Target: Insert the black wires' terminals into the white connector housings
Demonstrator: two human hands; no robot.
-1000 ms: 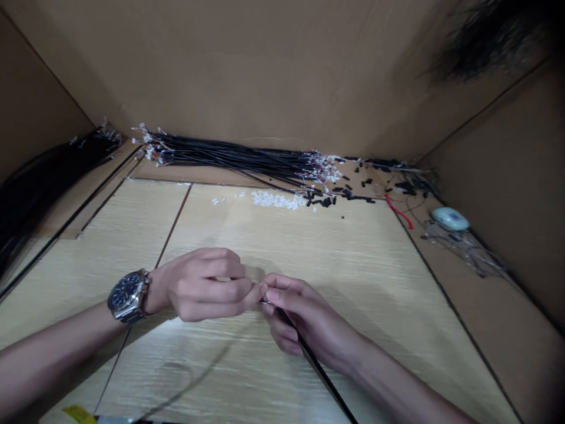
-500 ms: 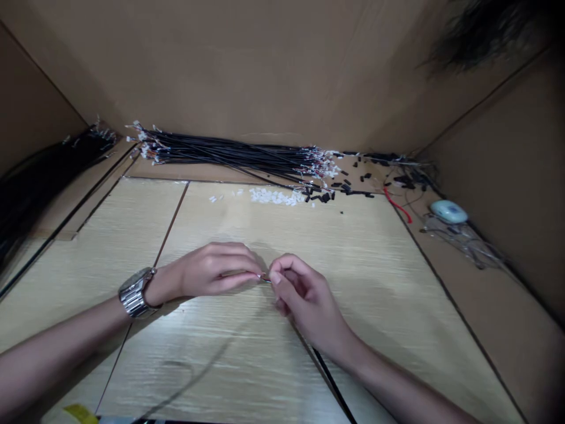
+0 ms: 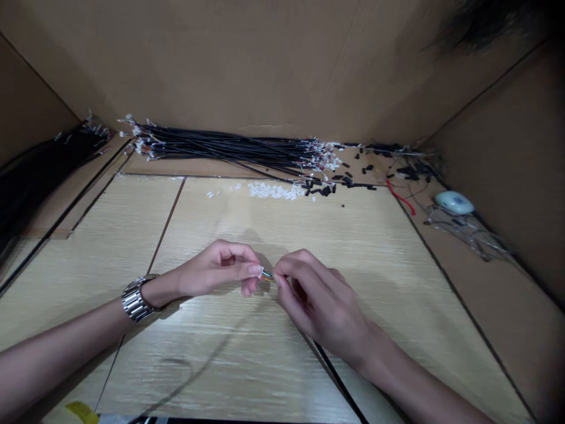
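Between the thumb and fingers of my left hand is a small white connector. Thin coloured wires run from it to the fingertips of my right hand, which pinch them. A black cable extends from under my right hand to the bottom edge of the view. Both hands are closed, just above the wooden tabletop, their fingertips a short gap apart. My left wrist wears a metal watch.
Bundled black cables lie along the back, with white connectors and black sleeves before them. More black cables lie left. A red strip and a pale green object are at right.
My left fingers have shifted their grip, and the white connector now shows. My right hand has turned, with its back more upward. The coloured wires between the hands are more visible.
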